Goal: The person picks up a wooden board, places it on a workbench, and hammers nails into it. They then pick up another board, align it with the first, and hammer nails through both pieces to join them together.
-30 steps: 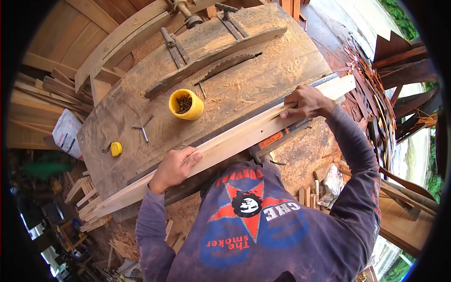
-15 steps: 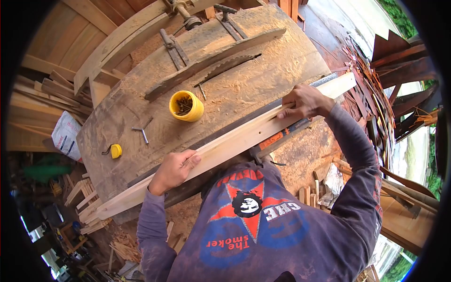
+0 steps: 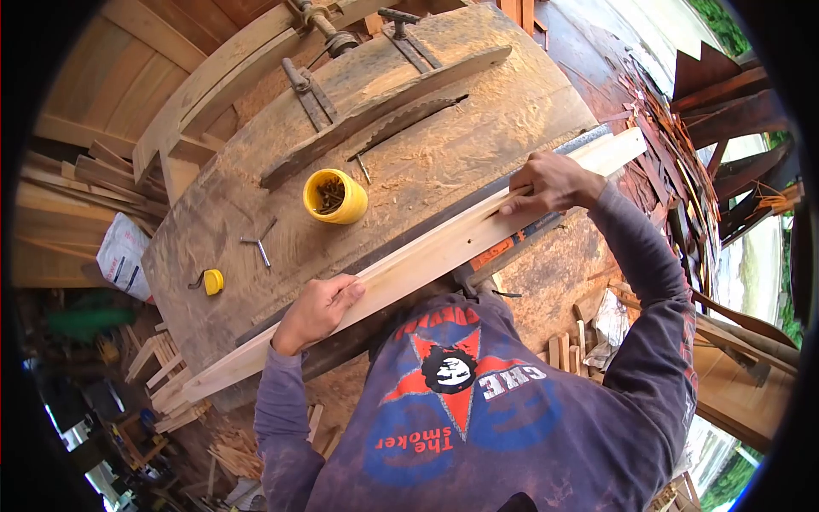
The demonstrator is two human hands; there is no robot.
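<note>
A long pale wooden board lies slantwise along the near edge of the worktable, held by both my hands. My left hand is closed around it left of centre, thumb on top. Further right, my right hand grips the board with fingers over its far edge. A small dark hole shows in the board's face near my right hand. Beneath the board, close to my body, an orange and black tool, perhaps a clamp, is partly hidden. A dark straight strip runs along the board's far side.
On the sawdust-strewn worktable stand a yellow tub of screws or nails, a T-shaped metal tool and a small yellow object. A toothed saw blade shows through a slot beside a clamped wooden fence. Wood scraps surround the table.
The view has shifted slightly. Both hands keep nearly the same grip on the board, with no clear movement along it.
</note>
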